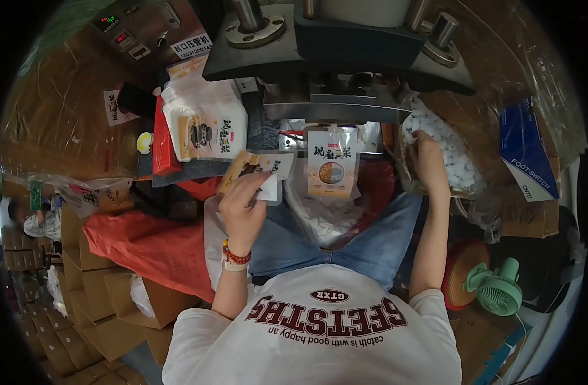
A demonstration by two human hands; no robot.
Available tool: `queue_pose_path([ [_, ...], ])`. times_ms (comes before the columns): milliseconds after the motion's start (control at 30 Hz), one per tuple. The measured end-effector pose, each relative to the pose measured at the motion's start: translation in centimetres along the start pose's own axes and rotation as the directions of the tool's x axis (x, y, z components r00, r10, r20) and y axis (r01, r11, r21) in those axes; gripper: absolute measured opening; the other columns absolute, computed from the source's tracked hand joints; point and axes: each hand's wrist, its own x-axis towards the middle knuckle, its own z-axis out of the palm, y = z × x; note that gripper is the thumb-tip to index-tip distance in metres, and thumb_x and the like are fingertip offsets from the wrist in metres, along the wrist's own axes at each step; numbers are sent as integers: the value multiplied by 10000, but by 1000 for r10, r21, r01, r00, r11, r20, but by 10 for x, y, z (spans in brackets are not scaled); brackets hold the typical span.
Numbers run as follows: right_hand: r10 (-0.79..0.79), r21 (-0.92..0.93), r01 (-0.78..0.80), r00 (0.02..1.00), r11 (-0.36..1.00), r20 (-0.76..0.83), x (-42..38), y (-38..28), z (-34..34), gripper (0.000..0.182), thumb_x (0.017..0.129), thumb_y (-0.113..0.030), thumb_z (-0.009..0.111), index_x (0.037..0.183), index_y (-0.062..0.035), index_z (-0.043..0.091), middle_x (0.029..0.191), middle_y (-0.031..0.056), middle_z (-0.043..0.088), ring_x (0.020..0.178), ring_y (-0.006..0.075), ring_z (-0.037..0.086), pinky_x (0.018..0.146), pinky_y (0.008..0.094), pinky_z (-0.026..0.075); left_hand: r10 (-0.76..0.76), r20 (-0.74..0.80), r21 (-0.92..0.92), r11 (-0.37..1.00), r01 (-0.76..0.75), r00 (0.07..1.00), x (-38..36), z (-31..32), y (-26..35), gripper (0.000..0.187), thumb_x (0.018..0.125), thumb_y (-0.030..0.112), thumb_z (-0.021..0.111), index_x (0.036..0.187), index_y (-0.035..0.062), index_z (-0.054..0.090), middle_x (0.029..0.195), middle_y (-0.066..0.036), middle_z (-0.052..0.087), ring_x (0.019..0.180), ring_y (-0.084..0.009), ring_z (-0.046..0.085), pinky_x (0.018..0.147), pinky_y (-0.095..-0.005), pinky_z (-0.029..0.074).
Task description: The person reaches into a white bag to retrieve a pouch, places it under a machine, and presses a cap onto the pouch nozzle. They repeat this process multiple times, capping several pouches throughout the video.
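Observation:
My left hand (pixel 241 204), with a beaded bracelet and a watch at the wrist, is closed on a printed pouch (pixel 246 168) held tilted above my lap. Just right of it, another printed pouch (pixel 331 163) sits upright at the machine's metal jaw (pixel 335 106), its top edge near the jaw. My right hand (pixel 430 160) is at the left edge of a plastic-lined box of small white plastic parts (pixel 454 151). Its fingers are curled together, and what they hold, if anything, is too small to make out.
A stack of pouches (pixel 207 122) stands beside a red box (pixel 167 138) on the left. Overhead is the dark press (pixel 358 45), with a control panel (pixel 140 32) at upper left. A blue foot-switch box (pixel 528 151) and a green fan (pixel 499 292) are on the right.

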Motion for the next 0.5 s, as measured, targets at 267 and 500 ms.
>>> queue_pose_path([
  [267,-242,-124,238,970,963,-14,6,10,-1,190,746,9,636,932,42,615,966,203,581,897,399,581,774,441,476,98,54,-54,994,-95,994,2,16,36,305,699,-44,595,972,47,695,972,-91,699,920,-266,667,805,-338,524],
  [500,-47,522,115,989,845,-142,-31,-45,-46,172,776,18,672,936,41,614,955,147,647,873,258,621,763,335,492,162,73,-31,987,-160,984,4,25,39,380,654,-59,564,988,67,696,988,-79,697,934,-266,660,791,-338,529],
])
